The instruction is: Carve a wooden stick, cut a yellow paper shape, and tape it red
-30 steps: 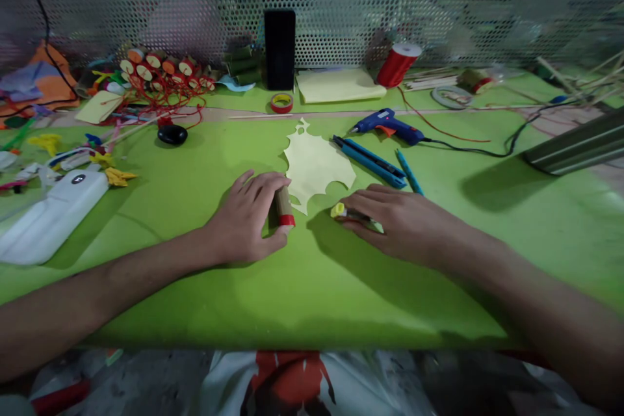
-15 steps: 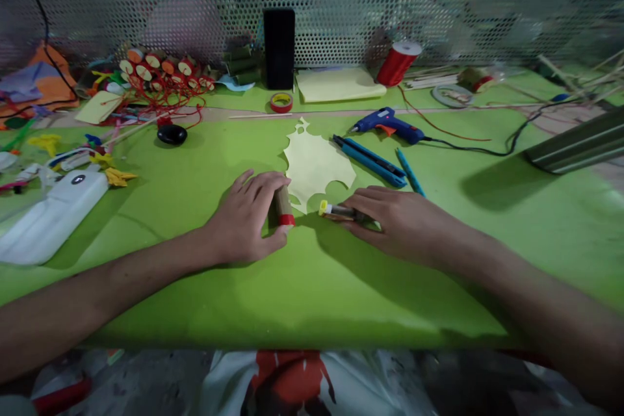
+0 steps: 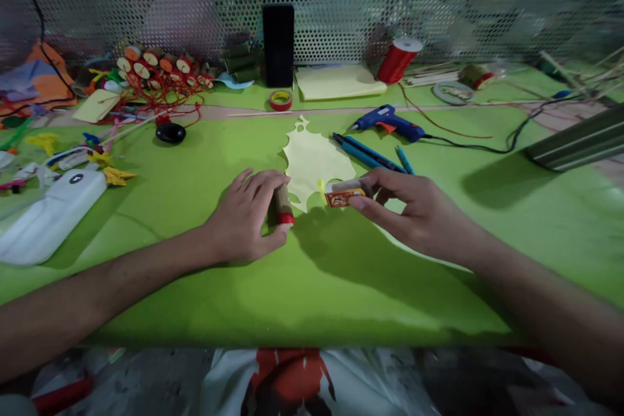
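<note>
My left hand [image 3: 251, 218] grips a short brown tube [image 3: 283, 201] with a red band at its near end. The tube lies between thumb and fingers on the green tabletop. My right hand [image 3: 407, 208] pinches a small box that looks like a matchbox [image 3: 344, 195], with a red and yellow picture label on its front and a yellow piece at its left end. It is raised over the near right edge of a pale yellow paper [image 3: 314, 156] whose outline is cut into scallops. A blue utility knife [image 3: 365, 153] lies just beyond my right hand.
Behind the paper are a red tape roll [image 3: 281, 101], an upright black phone [image 3: 278, 45] and a red thread spool [image 3: 400, 60]. A blue glue gun [image 3: 390, 122] lies at right, its cord running past a grey cylinder [image 3: 580, 140]. Red-stringed tubes [image 3: 156, 68] are piled at left.
My right hand has lifted the box and tilted it, so its picture label now faces me. My left hand and the tube have stayed in place.
</note>
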{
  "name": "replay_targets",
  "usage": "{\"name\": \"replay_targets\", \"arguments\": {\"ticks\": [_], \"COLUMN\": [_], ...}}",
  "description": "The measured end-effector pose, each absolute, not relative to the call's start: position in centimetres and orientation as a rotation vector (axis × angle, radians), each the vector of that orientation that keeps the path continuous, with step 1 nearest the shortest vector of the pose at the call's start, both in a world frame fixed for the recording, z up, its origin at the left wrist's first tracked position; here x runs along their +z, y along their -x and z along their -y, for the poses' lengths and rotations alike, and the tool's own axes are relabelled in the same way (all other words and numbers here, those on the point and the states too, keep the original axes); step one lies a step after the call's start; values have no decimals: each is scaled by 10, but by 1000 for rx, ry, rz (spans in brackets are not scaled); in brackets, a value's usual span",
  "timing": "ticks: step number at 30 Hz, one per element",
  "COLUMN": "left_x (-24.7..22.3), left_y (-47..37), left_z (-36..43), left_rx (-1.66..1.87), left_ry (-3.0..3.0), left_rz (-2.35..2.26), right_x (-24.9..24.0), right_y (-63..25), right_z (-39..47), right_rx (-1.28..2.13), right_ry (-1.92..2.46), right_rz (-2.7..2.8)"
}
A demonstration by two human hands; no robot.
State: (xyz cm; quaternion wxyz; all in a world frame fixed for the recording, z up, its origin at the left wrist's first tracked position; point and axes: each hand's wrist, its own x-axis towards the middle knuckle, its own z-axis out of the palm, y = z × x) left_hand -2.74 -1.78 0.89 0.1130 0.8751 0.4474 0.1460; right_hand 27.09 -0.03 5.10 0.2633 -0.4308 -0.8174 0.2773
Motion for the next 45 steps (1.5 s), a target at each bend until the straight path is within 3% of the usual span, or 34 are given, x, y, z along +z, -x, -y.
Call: {"name": "replay_targets", "arguments": {"ticks": [5, 8, 11, 19, 22, 26, 36, 45], "left_x": [10, 9, 8, 6, 6, 6, 5, 4], "left_y": [26, 26, 27, 28, 27, 27, 27, 27], "left_z": [18, 18, 18, 17, 16, 16, 16, 16], "left_rx": [424, 419, 412, 409, 405, 424, 426, 436], "left_ry": [-2604, -2607, -2624, -2640, -2633, -2632, -2627, -2649], "left_rz": [-1374, -1416, -1421, -1399, -1396, -1394, -1391, -1380], "right_x": [45, 39, 36, 47, 41, 32, 39, 27], "right_y": [-268, -268, -270, -279, -278, -273, -281, -269], "right_z": [-7, -12, -10, 14, 12, 5, 6, 0], "right_rx": [1387, 1456, 1234, 140, -105, -178, -278, -281], "right_ry": [1139, 1092, 1080, 1046, 916, 916, 787, 712], "right_rz": [1807, 1737, 1842, 2194, 2441, 2739, 2284, 2658]}}
